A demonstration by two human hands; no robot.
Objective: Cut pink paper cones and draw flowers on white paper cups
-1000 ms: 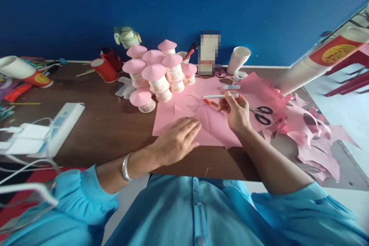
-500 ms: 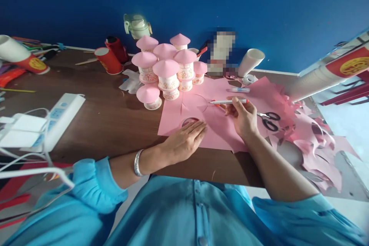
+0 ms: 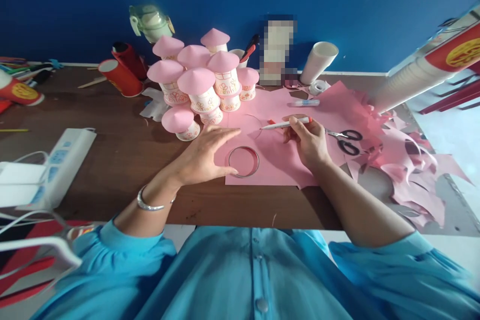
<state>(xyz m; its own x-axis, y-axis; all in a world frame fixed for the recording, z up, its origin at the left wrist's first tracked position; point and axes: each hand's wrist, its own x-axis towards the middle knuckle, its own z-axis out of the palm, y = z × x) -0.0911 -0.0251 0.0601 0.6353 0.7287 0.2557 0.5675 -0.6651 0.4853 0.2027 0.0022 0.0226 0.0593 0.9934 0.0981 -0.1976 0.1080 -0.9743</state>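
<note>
My right hand [image 3: 312, 144] pinches a white marker pen [image 3: 283, 124] with a red end, its tip pointing left just over the pink paper [image 3: 279, 160]. A thin curved line is drawn on the paper near that tip. My left hand [image 3: 202, 155] has its fingers apart, with the thumb at the left edge of a thin round ring [image 3: 258, 160] lying flat on the paper. Scissors with black handles [image 3: 348, 147] rest right of my right hand, their blades partly hidden behind it. A second pen [image 3: 303, 103] lies farther back on the paper.
Several paper-cup towers with pink cone roofs [image 3: 197, 82] stand behind my left hand. Pink paper scraps [image 3: 416, 180] are heaped at the right. A white power strip [image 3: 63, 165] lies left. A white paper cup [image 3: 320, 62] and tape roll [image 3: 318, 87] sit near the wall.
My left hand has come off the ring's top and moved left, spreading its fingers and uncovering the ring. My right hand keeps the marker pen. The whole view has shifted slightly.
</note>
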